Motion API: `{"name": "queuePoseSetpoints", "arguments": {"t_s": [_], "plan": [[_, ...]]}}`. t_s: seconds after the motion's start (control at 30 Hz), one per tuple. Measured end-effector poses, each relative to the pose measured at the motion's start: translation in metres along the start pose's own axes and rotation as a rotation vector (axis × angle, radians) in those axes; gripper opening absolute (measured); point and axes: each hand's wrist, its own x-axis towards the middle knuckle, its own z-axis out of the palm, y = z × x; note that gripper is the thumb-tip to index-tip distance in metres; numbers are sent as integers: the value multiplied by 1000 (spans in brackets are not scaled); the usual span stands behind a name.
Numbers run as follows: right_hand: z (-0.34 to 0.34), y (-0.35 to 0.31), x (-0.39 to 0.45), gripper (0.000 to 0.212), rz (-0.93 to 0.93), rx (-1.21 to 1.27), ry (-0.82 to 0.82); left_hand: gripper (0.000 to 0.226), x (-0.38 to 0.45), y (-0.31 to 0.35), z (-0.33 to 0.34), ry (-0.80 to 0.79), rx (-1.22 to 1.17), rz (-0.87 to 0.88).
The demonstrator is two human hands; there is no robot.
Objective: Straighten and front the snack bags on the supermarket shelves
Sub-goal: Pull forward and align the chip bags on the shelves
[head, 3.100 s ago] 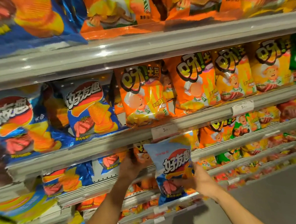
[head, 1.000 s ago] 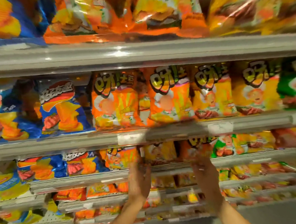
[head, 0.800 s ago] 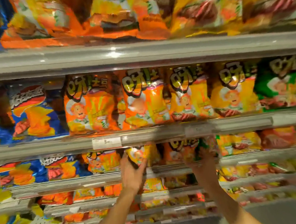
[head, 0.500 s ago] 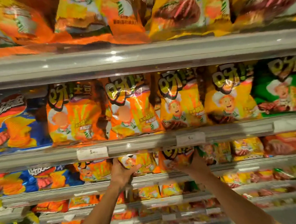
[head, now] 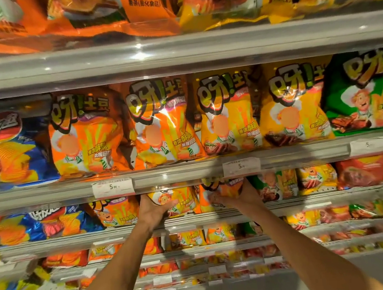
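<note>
Snack bags [head: 182, 201] | left hand [head: 153, 210], right hand [head: 240, 196] still gripping | view closer

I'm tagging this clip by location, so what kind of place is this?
Very likely a supermarket snack aisle: tiered shelves packed with chip bags, and price labels clipped along the rails.

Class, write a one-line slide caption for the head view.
Left hand and right hand each grip an orange snack bag under price tags.
</note>
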Motion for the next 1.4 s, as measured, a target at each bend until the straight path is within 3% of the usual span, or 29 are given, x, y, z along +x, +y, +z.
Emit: {"name": "queuePoseSetpoints", "arguments": {"t_s": [0.27, 0.43, 0.63, 0.83, 1.03, 1.2, 1.3, 1.4], "plan": [[-7, -13, 2, 102, 84, -8, -16, 58, 1, 13, 2, -53, -79, 23], [-11, -15, 1, 87, 102, 30, -47, 67, 2, 17, 1, -41, -63, 51], [2, -20, -2, 100, 94, 36, -30, 64, 7, 16, -2, -41, 11, 37], [19, -29, -8, 76, 47, 38, 4, 64, 8, 16, -3, -15, 23, 63], [2, -21, -32, 105, 106, 108, -67, 68, -2, 15, -2, -85, 10, 29], [-36, 10, -69, 112, 187, 120, -71, 41, -10, 19, 24, -126, 73, 90], [-61, 30, -93, 102, 234, 107, -11, 25, -13, 25, 51, -183, 119, 84], [-87, 40, -114, 88, 224, 154, 17, 30, -17, 31, 79, -242, 122, 78]]}}
